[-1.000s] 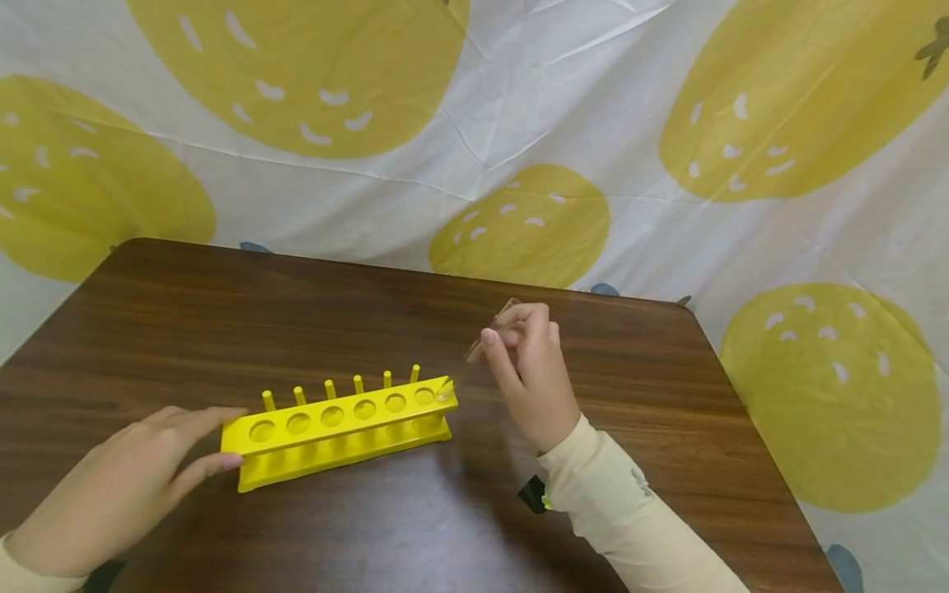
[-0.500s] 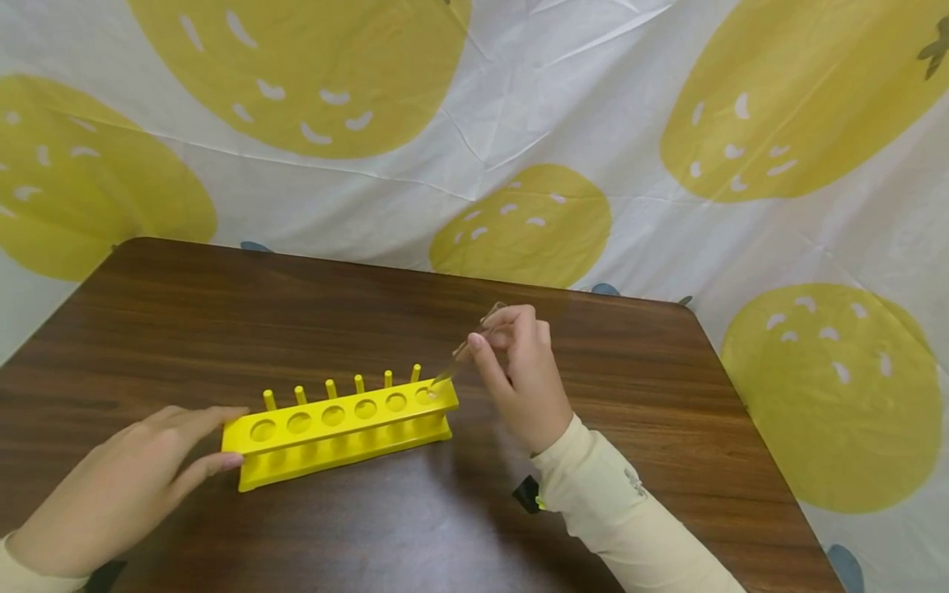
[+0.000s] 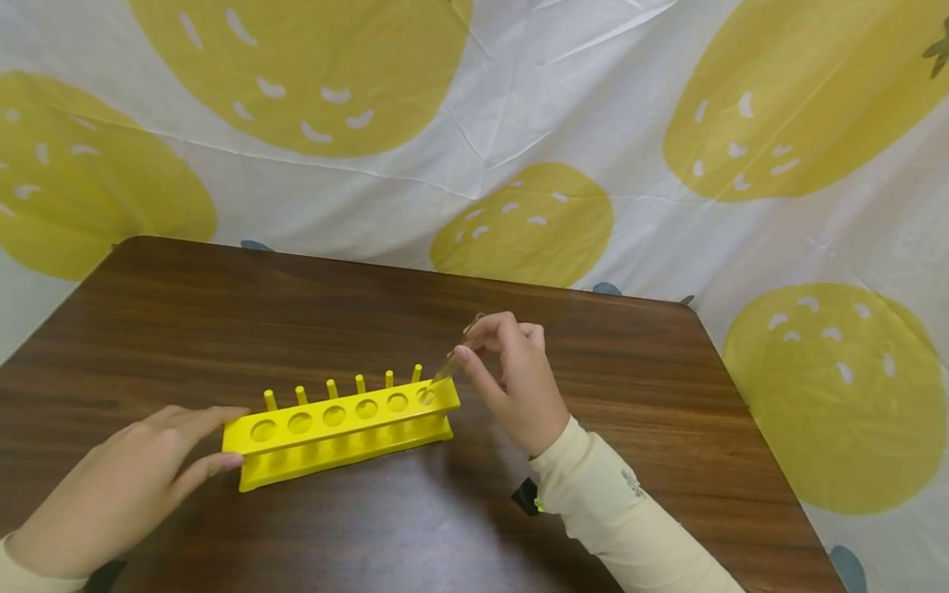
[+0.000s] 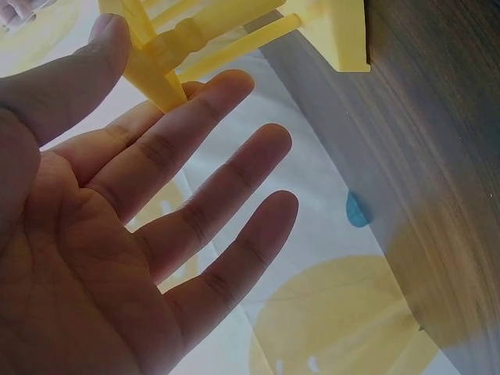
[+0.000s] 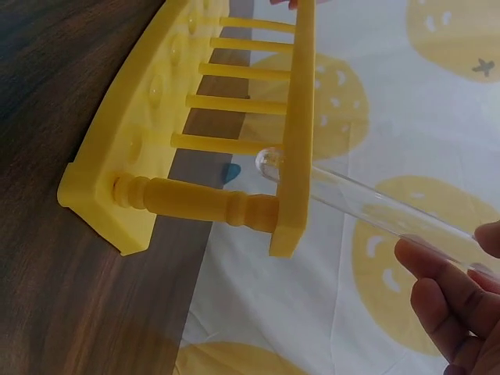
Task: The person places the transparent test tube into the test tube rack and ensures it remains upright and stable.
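Note:
A yellow test tube rack [image 3: 341, 432] stands on the table, with a row of holes in front and a row of pegs behind. At its left end, my left hand [image 3: 126, 478] pinches the top plate between thumb and index finger; the other fingers stay extended in the left wrist view. A clear glass test tube [image 5: 375, 207] is in my right hand [image 3: 519, 387], gripped near its upper end by thumb and fingers. The tube slants through the rightmost hole, and its rounded bottom shows below the top plate in the right wrist view. The rack's other holes hold no tubes.
The dark wood-grain table [image 3: 652, 395] extends around the rack on all sides. Behind its far edge hangs a white cloth [image 3: 334, 198] with large yellow fruit prints.
My right hand has moved left and slightly down, bringing the tube from beside the rack's right end into the rightmost hole. The left hand and rack have stayed put.

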`<state>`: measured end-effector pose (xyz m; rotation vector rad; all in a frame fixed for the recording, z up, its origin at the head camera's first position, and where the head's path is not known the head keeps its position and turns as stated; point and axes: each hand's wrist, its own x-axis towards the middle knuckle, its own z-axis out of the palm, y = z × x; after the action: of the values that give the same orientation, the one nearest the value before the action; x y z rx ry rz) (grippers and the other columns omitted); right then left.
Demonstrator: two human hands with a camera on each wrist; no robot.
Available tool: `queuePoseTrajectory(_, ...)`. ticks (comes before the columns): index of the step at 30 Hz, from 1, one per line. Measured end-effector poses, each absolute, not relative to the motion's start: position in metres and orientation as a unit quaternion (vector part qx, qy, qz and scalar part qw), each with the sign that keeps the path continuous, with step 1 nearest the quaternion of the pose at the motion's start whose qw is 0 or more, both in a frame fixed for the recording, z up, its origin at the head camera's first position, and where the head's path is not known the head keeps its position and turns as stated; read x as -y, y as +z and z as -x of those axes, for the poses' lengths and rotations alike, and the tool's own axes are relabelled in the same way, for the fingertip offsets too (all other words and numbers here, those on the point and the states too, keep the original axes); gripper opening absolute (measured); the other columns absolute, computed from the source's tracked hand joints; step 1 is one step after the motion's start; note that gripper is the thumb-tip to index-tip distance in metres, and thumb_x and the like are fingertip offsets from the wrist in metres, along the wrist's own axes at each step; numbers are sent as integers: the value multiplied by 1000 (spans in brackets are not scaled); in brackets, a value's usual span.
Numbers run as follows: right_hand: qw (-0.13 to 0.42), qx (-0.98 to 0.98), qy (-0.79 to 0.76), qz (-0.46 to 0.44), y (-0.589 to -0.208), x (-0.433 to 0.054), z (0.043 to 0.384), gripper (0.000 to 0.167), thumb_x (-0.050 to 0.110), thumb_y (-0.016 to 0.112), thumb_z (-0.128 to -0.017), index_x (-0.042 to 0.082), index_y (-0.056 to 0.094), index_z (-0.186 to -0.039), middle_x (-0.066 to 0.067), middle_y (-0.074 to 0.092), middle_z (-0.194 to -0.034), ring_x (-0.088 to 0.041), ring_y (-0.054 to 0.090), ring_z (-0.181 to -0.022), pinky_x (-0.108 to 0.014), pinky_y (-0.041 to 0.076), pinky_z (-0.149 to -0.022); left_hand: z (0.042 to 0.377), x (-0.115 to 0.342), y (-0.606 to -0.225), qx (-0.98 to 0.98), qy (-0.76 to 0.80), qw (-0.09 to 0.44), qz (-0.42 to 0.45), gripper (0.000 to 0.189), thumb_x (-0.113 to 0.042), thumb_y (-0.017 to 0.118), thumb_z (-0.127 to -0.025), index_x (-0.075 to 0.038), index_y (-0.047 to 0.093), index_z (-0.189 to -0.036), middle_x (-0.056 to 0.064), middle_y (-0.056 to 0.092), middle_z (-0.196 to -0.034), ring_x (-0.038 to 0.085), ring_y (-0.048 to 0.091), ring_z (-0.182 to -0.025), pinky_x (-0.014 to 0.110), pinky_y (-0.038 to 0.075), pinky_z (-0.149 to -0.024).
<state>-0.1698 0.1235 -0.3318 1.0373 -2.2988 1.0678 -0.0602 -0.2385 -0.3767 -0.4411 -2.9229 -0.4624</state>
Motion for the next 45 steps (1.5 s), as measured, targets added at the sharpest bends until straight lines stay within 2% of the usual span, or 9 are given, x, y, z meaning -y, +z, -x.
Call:
queuePoseTrajectory(8, 207, 824, 362, -385, -334, -122, 169, 22, 6, 76, -94, 4, 59, -108, -4, 70, -100, -15, 68, -90, -46, 31, -86, 61, 237, -374, 980, -143, 45, 129, 52, -33, 80, -91, -4, 67, -133, 18, 72, -115, 38, 69, -99, 62, 58, -79)
queuePoseTrajectory(25, 213, 829, 326, -401, -343, -117, 170, 21, 7, 76, -94, 6, 63, -109, -2, 68, -95, -16, 65, -90, -47, 35, -87, 60, 237, -375, 977, -146, 67, 139, 51, -31, 81, -90, -5, 68, -131, 18, 73, -114, 40, 69, -100, 63, 57, -80)
queuePoseTrajectory(45, 205, 834, 310, -408, -347, -115, 170, 20, 10, 77, -94, 7, 64, -108, -2, 70, -98, -17, 64, -93, -47, 36, -88, 60, 236, -374, 980, -138, 59, 134, 52, -32, 81, -90, -3, 68, -131, 19, 73, -114, 40, 69, -99, 63, 57, -80)
